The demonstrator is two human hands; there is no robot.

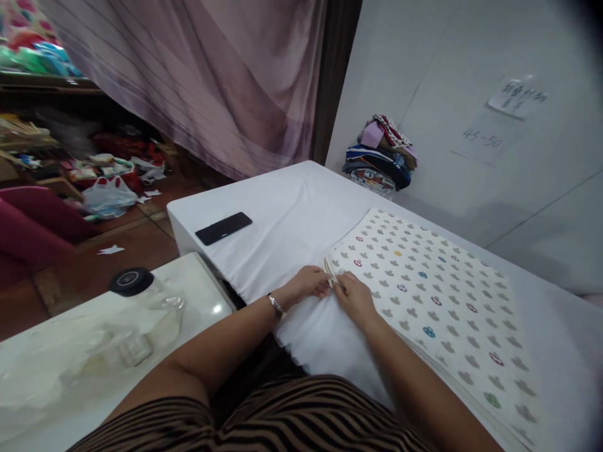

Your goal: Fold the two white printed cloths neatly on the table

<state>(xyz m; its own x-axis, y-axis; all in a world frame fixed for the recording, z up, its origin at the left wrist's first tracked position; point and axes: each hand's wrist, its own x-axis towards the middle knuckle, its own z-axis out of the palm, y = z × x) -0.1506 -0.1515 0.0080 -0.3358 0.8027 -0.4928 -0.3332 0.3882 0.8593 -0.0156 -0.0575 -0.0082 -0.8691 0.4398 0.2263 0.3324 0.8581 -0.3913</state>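
A white fabric printed with grey mouse-head shapes and a few coloured ones lies folded in layers on the white-covered table. Its near left corner is lifted, and the layered edges fan out there. My left hand, with a silver bracelet at the wrist, is closed with its fingers at that corner. Close beside it, my right hand pinches the same corner from the right. A small dark spot shows at the right fingers; I cannot make out what it is.
A black phone lies on the white sheet. To the left, a white surface bears a black-lidded jar and clear plastic. Folded clothes are stacked by the wall. A pink curtain hangs behind; bags and scraps litter the floor.
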